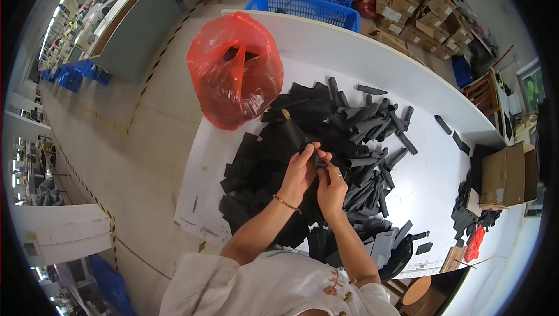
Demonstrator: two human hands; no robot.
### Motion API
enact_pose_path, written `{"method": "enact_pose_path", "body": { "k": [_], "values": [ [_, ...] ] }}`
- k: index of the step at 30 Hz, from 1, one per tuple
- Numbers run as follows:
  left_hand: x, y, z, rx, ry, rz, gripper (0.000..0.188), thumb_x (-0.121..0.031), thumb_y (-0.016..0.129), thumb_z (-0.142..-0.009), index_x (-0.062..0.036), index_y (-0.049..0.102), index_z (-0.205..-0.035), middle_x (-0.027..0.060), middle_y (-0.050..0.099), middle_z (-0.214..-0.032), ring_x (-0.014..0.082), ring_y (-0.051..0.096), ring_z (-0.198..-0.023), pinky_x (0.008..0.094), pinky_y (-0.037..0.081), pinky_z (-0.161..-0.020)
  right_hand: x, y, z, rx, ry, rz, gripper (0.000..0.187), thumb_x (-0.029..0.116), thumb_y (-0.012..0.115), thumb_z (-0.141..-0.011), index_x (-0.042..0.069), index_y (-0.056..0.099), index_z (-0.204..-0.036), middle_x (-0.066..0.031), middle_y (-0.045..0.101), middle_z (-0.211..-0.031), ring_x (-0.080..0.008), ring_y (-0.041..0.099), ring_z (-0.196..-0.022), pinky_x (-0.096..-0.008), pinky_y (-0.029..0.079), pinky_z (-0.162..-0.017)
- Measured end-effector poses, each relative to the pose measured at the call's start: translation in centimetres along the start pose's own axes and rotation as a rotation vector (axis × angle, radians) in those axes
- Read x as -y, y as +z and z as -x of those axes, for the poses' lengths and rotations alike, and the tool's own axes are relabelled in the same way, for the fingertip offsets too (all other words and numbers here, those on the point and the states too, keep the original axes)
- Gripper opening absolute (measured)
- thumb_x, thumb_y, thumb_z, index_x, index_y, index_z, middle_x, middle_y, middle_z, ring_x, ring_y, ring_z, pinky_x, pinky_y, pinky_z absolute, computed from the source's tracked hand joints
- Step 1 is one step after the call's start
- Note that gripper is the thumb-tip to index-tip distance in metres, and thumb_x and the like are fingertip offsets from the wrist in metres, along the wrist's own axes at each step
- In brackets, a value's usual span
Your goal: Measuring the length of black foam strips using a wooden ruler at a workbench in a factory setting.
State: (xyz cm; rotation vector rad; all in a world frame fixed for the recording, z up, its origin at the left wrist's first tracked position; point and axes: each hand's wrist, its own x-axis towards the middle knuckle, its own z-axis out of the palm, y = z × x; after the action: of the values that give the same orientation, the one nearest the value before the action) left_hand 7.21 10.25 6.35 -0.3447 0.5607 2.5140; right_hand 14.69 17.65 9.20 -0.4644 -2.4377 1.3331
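Observation:
Both my hands are closed over the middle of the pile. My left hand (299, 169) grips a black tube-like piece (295, 133) from the left, with a beaded bracelet on its wrist. A yellowish tip (286, 114) sticks out at the far end of this piece. Close beside it, my right hand (331, 191), wearing a ring, pinches the near end, where a small greyish part shows between the fingers. Under the hands spreads a heap of flat black pieces (250, 167). Many rolled black pieces (372, 121) lie to its right.
A red plastic bag (233, 77) stands at the table's far left. A raised white board (372, 39) edges the white table (428, 170), with a blue crate (303, 10) behind it. On the right are a cardboard box (502, 176) and a small red bag (474, 244).

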Motion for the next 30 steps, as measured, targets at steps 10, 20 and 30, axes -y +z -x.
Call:
{"method": "enact_pose_path", "body": {
  "k": [10,20,30],
  "values": [
    [-1.5,2.9,0.9,-0.134,0.02,-0.094,0.021,-0.022,0.068,-0.09,-0.0026,0.065,-0.099,0.0084,0.066,-0.078,0.0204,0.064,-0.064,0.0307,0.053,-0.06,0.7,0.4,3.5,-0.139,0.06,0.101,0.009,0.006,0.061,-0.09,0.0,0.061,-0.097,-0.0239,0.065,-0.08,-0.0397,0.065,-0.07,-0.0416,0.05,-0.058],
    [-3.0,1.8,-0.7,-0.129,0.015,-0.134,0.024,-0.024,0.068,-0.09,-0.0004,0.064,-0.09,0.0003,0.047,-0.049,0.0078,0.032,-0.032,0.0226,0.02,-0.034,0.3,-6.2,11.1,0.156,0.202,0.101,0.008,0.006,0.063,-0.089,0.0,0.063,-0.095,-0.019,0.061,-0.067,-0.0323,0.062,-0.06,-0.0364,0.048,-0.055],
    [-0.8,4.8,0.8,-0.14,0.094,-0.191,0.044,-0.044,0.062,-0.091,-0.0022,0.059,-0.106,0.0075,0.058,-0.064,0.0172,0.049,-0.043,0.0276,0.037,-0.04,1.1,-7.9,11.9,0.089,0.371,0.114,0.009,0.006,0.06,-0.092,-0.003,0.062,-0.093,-0.014,0.058,-0.063,-0.0186,0.057,-0.054,-0.03,0.044,-0.052]
  ]
}}
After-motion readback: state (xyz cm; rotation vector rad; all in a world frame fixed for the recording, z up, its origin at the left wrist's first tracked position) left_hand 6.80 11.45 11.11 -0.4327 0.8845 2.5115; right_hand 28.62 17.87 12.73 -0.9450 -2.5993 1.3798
